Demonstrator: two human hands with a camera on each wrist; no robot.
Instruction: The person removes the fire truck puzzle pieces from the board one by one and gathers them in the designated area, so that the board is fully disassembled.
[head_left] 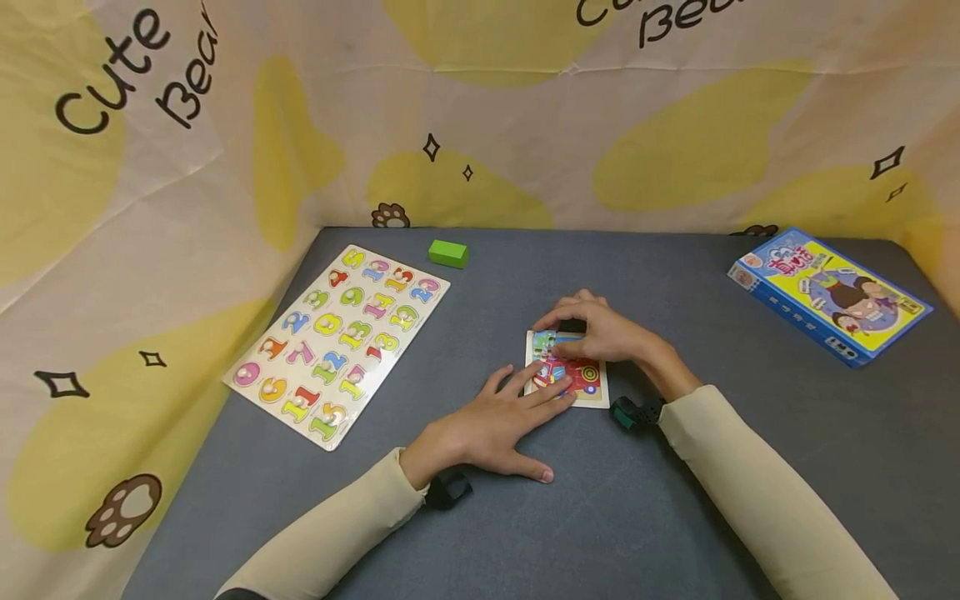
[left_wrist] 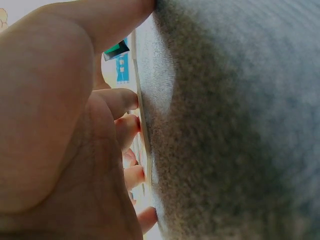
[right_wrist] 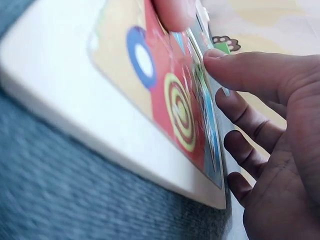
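Note:
A small picture puzzle (head_left: 600,392) with a white border and a red vehicle design lies on the dark table between the hands. The left hand (head_left: 491,425) is spread flat, with its fingertips over the puzzle's left and lower part and its thumb out on the table. From above, the right hand (head_left: 607,329) arches over the puzzle's upper part, thumb and index finger bent round a blue-green puzzle piece (right_wrist: 209,120). That piece stands slightly raised in the right wrist view, where the thumb (right_wrist: 225,62) reaches its edge. The index fingertip's contact is hidden.
A number peg board (head_left: 341,333) lies at the left, with a green block (head_left: 448,253) behind it. A blue and yellow box (head_left: 832,296) lies at the back right. Patterned cloth (head_left: 480,117) rises along the table's back and left.

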